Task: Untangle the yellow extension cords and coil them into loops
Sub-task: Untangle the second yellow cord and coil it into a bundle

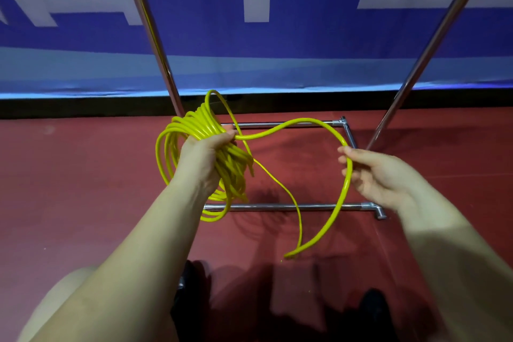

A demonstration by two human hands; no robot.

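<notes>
A blue banner with large white shapes (249, 3) is stretched across the far side of the scene, above a dark strip at its foot. Below it, a dull red floor (83, 175) fills the near part of the view. A chrome tubular metal rack (291, 206) is seen standing on the floor, with two uprights slanting up to the left and right and two horizontal base bars joined at the right by corner fittings.

A bundle of glossy yellow cord coiled into many loops (177, 147) is held above the floor at left of centre, in front of the rack's base. The left hand (204, 155) is wrapped round the gathered loops, its fingers curled closed over them. From that grip a free length of the same cord (305, 121) is arched to the right, where it is pinched lightly between thumb and fingers of the right hand (380, 175), the other fingers being loosely curled. Below the right hand the cord is curved down and leftward to its loose end (288, 255), near the floor.
</notes>
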